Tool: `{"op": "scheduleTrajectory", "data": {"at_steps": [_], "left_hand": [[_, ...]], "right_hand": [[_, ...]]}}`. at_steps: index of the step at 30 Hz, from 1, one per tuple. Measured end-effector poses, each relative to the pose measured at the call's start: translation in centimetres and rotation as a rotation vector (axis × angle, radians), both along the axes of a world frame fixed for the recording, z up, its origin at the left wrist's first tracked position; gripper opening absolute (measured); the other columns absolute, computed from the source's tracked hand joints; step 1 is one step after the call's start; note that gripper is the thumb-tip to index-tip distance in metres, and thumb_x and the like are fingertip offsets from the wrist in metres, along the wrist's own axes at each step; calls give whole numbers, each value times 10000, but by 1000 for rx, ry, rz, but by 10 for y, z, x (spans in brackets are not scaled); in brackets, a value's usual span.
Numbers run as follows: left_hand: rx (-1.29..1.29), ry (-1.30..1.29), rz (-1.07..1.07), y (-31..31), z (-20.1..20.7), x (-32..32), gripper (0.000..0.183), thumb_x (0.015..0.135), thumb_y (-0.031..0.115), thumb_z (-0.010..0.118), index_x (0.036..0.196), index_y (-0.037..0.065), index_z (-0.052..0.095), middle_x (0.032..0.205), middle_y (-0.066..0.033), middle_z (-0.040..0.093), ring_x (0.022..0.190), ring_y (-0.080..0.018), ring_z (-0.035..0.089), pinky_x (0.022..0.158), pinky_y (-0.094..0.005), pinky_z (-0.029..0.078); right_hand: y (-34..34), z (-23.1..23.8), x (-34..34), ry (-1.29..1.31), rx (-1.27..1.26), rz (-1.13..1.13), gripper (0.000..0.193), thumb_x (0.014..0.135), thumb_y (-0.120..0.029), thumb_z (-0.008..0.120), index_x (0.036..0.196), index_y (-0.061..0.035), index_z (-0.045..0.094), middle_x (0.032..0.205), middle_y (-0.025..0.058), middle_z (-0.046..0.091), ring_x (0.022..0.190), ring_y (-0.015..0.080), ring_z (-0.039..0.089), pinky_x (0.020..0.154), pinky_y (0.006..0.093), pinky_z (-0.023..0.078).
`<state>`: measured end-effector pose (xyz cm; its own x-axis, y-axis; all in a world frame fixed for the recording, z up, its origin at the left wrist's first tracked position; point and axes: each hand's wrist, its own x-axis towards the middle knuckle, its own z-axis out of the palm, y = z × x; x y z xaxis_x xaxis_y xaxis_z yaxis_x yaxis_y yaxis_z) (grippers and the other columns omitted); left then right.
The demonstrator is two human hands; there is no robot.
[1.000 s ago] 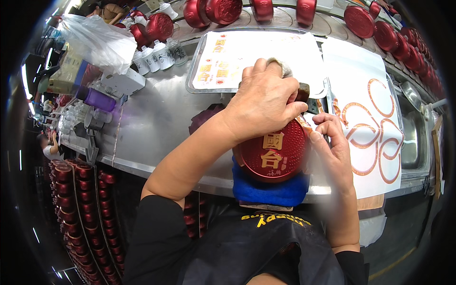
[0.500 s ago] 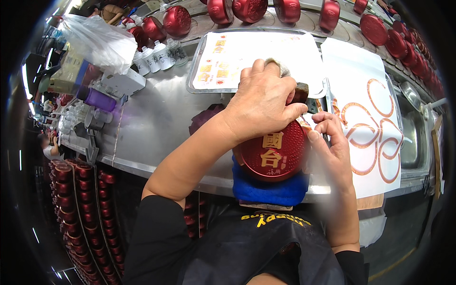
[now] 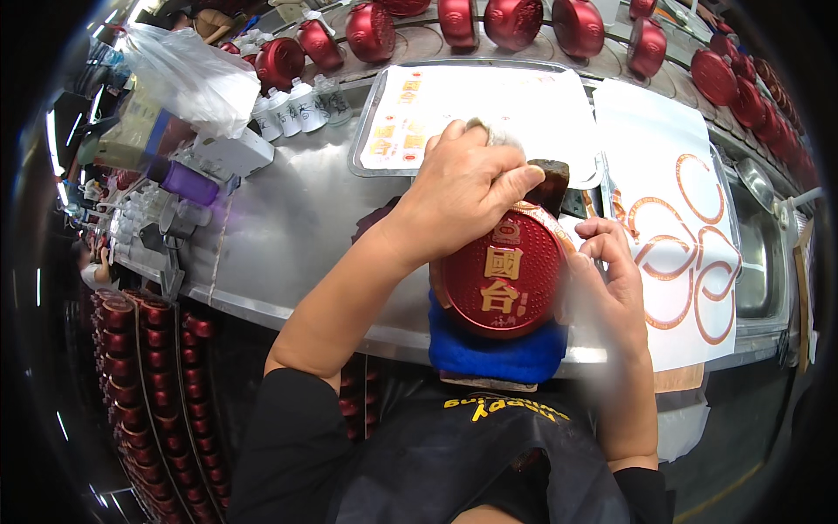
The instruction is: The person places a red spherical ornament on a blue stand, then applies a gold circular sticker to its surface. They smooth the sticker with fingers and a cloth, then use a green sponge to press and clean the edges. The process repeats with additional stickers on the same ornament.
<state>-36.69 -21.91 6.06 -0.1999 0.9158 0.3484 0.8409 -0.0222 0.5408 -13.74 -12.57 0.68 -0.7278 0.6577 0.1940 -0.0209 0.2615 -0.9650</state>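
Note:
A round, flat, deep-red bottle point(image 3: 497, 288) with raised gold characters lies face up on a folded blue towel point(image 3: 497, 356). An orange-and-gold decal strip point(image 3: 548, 218) curves along its upper right rim. My left hand point(image 3: 463, 188) is over the bottle's upper left edge, fingers curled round a wadded whitish cloth point(image 3: 493, 131), thumb stretched toward the strip. At the bottle's right side, my right hand point(image 3: 615, 275) pinches the strip's end between thumb and fingers; its lower part is blurred. Beyond the rim stands a dark brown block-like piece point(image 3: 548, 182).
Behind my hands lies a metal tray point(image 3: 356, 148) with a decal sheet. To the right, a white sheet point(image 3: 646, 336) carries orange ring decals, beside a sink point(image 3: 768, 288). White squeeze bottles point(image 3: 304, 105) stand back left. Red bottles point(image 3: 515, 22) line a conveyor.
My left hand has drawn back to the left, its thumb off the rim, uncovering more of the bottle and strip. My right hand has barely moved. The conveyor's red bottles have shifted right.

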Motion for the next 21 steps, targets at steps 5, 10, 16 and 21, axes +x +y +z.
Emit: {"op": "scheduleTrajectory", "data": {"at_steps": [5,10,16,21], "left_hand": [[120,153,-51,-24,-8,4,359,1013,393,617,1144,106,788,886,-117,717,921,-295,531,899,-402,437],[168,340,-71,-34,-15,12,429,931,409,697,1231,107,756,986,-113,736,1188,-333,540,1061,-463,346],[97,507,-102,-35,-9,22,531,910,462,688,1294,95,699,1045,-75,730,1229,-295,505,1099,-486,290],[55,552,-107,-36,-5,28,569,901,493,683,1300,88,687,1057,-72,725,1245,-281,492,1105,-486,281]], "right_hand": [[0,-2,1,-9,-96,19,159,976,-141,674,878,-32,613,1184,125,556,1167,226,529,1023,368,406],[1,-5,0,2,-154,9,170,979,-157,677,876,-37,613,1191,124,555,1177,223,521,1031,365,399],[0,-7,8,-27,-76,25,209,938,-210,740,880,-48,621,1215,131,543,1184,237,514,1051,375,380],[-3,-7,14,-43,-119,34,205,909,-200,769,895,-52,629,1231,131,533,1186,239,512,1051,378,379]]}}
